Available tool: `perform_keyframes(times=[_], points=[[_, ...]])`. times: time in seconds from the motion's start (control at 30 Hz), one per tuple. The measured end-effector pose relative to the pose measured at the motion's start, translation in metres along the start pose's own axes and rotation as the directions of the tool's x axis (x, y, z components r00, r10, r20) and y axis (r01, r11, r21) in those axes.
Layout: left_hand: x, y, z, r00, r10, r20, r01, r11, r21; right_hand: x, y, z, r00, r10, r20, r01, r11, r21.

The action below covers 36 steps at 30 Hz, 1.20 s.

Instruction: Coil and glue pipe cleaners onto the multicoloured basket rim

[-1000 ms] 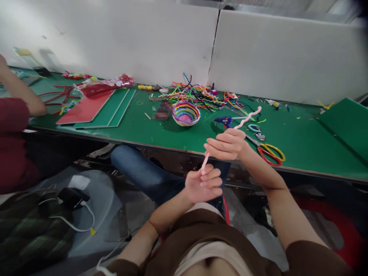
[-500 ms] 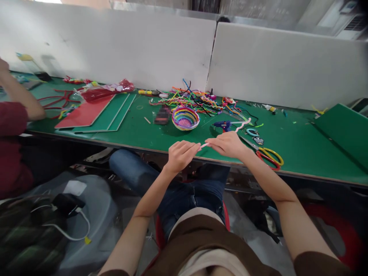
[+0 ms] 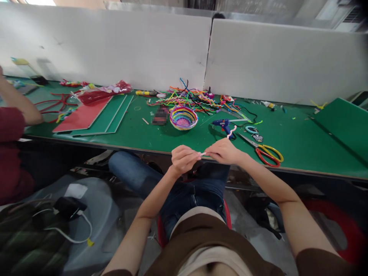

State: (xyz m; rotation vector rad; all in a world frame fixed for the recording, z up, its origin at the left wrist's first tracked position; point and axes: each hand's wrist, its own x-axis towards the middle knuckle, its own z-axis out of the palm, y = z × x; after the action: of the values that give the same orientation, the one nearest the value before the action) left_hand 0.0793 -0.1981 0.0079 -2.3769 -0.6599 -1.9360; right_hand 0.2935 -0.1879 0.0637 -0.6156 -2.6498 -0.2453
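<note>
A pink strand (image 3: 231,132) is held in front of the bowl (image 3: 184,119), on the person's side of it and a little to its right. A short, pale piece shows between the two hands, and a wavy tail sticks out beyond the right one. The left hand (image 3: 184,159) has its fingers clamped on one end; the right hand (image 3: 224,151) pinches the strand just beside it, fingers pressed together (the tips of the two hands nearly meet).

The bowl itself is banded in many colours, with a pink middle, and sits upright on the green table (image 3: 155,140). To its right lies a blue glue gun (image 3: 221,123), which the wavy tail partly overlaps in view; farther right are a teal ring (image 3: 252,130) and open scissors (image 3: 259,146) with one red and one yellow handle. Behind the bowl spreads a tangle of coloured stems (image 3: 192,97). Just left of it is a dark, blurred-out item (image 3: 160,116); well to its left lie a red board (image 3: 86,115) and a red plastic bag (image 3: 99,96), and beyond these another person's forearm (image 3: 21,101) rests at the table.
</note>
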Motion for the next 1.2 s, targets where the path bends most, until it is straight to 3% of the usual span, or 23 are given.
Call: perform_keyframes(times=[0.03,0.1,0.17,0.23,0.3,0.37,0.47,0.6,0.8,0.93,1.2], points=[[-0.001,0.006,0.005,0.993,-0.048,-0.11,0.044,0.998,-0.042,0.0,-0.002,0.001,0.998,-0.03,-0.054,0.028,0.998,-0.05],[-0.002,0.022,0.013,0.949,-0.216,-0.229,0.172,0.965,-0.198,0.0,-0.008,0.0,0.978,-0.11,-0.179,0.078,0.981,-0.179],[-0.001,0.039,0.017,0.872,-0.433,-0.227,0.314,0.852,-0.419,0.001,-0.014,-0.004,0.925,-0.238,-0.297,0.147,0.943,-0.299],[0.001,0.049,0.015,0.827,-0.533,-0.181,0.369,0.756,-0.54,0.003,-0.017,-0.011,0.867,-0.341,-0.363,0.193,0.902,-0.385],[0.002,0.051,0.009,0.851,-0.499,-0.165,0.389,0.808,-0.442,0.005,-0.017,-0.018,0.874,-0.318,-0.367,0.154,0.898,-0.413],[0.002,0.044,-0.001,0.901,-0.38,-0.21,0.327,0.912,-0.246,0.006,-0.015,-0.021,0.924,-0.203,-0.324,0.064,0.917,-0.393],[0.0,0.03,-0.015,0.894,-0.399,-0.203,0.376,0.915,-0.145,0.005,-0.009,-0.019,0.963,-0.102,-0.248,0.013,0.942,-0.336],[0.0,0.018,-0.023,0.909,-0.417,0.008,0.414,0.905,0.098,0.0,-0.002,-0.011,0.98,-0.061,-0.187,0.008,0.961,-0.276],[-0.002,0.018,-0.009,0.94,-0.267,0.212,0.155,0.889,0.432,-0.008,0.003,0.0,0.993,0.015,-0.113,-0.036,0.982,-0.184],[-0.001,0.018,-0.004,0.928,-0.206,0.31,0.013,0.851,0.525,-0.01,0.005,0.006,0.996,0.049,-0.081,-0.063,0.981,-0.184],[0.002,0.006,-0.012,0.911,-0.217,0.351,-0.019,0.827,0.562,-0.003,0.001,0.006,0.997,0.036,-0.073,-0.048,0.986,-0.161]])
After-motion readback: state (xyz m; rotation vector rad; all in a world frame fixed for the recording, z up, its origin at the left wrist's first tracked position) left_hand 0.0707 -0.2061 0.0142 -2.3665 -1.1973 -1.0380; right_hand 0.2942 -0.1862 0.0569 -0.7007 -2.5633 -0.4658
